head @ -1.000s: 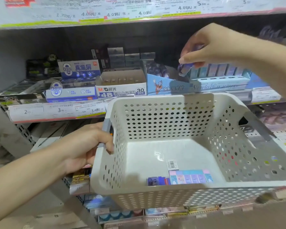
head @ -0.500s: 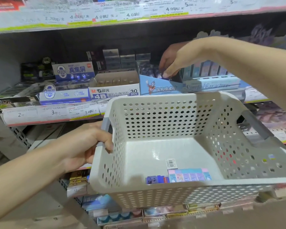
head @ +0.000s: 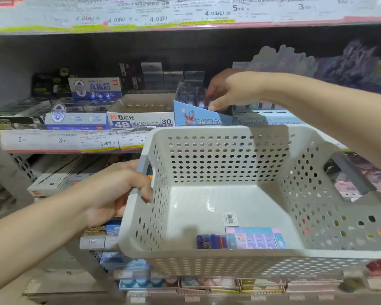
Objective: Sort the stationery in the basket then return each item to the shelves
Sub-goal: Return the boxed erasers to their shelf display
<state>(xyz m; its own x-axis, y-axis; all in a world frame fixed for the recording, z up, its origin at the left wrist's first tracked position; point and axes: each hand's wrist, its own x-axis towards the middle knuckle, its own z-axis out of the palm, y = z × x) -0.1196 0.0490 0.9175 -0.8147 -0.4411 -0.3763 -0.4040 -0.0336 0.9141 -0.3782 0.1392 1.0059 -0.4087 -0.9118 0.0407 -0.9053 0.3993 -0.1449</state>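
My left hand (head: 117, 190) grips the grey left handle of a white perforated basket (head: 218, 159), held in front of the shelves. On the basket floor lie a small dark blue eraser (head: 210, 241), a row of pastel erasers (head: 255, 237) and a loose barcode label (head: 230, 219). My right hand (head: 231, 91) reaches down into a blue display box (head: 198, 116) on the middle shelf. Its fingertips dip behind the box's front edge, so whatever they hold is hidden.
A white 4B eraser box (head: 141, 122) stands left of the blue box, with more blue and white eraser boxes (head: 95, 88) further left. Price strips (head: 64, 140) line the shelf edge. An upper shelf (head: 185, 20) overhangs, and lower shelves hold more packs.
My right hand carried a small purple item from above the basket down into the blue display box and stays there. The left hand keeps its hold on the basket handle.
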